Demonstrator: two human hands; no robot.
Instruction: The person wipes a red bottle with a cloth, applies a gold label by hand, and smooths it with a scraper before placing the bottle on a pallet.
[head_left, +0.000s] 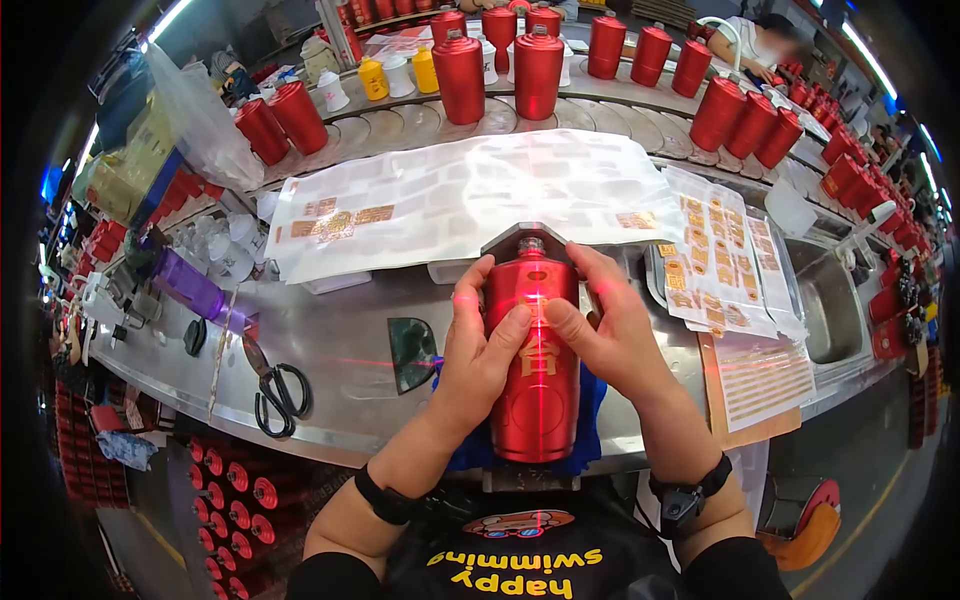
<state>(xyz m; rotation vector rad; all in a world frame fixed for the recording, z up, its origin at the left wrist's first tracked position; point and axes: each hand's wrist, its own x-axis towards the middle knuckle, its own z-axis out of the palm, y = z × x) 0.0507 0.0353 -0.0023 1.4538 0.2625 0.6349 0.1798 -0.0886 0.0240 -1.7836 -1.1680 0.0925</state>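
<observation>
A glossy red bottle lies on a blue cloth in front of me, its neck pointing away. Gold characters run down its face, and a red laser line crosses it. My left hand is wrapped round the left side of the bottle, with the thumb pressed on its upper face. From the right, my right hand grips the same bottle, its thumb by the upper gold mark. Both thumbs partly cover the marking. Behind the neck is a dark angular holder.
White backing sheet with gold decals lies beyond the bottle; more decal sheets are at right, beside a sink. Scissors and a dark green scraper lie left. Red bottles stand on a conveyor. A person sits across.
</observation>
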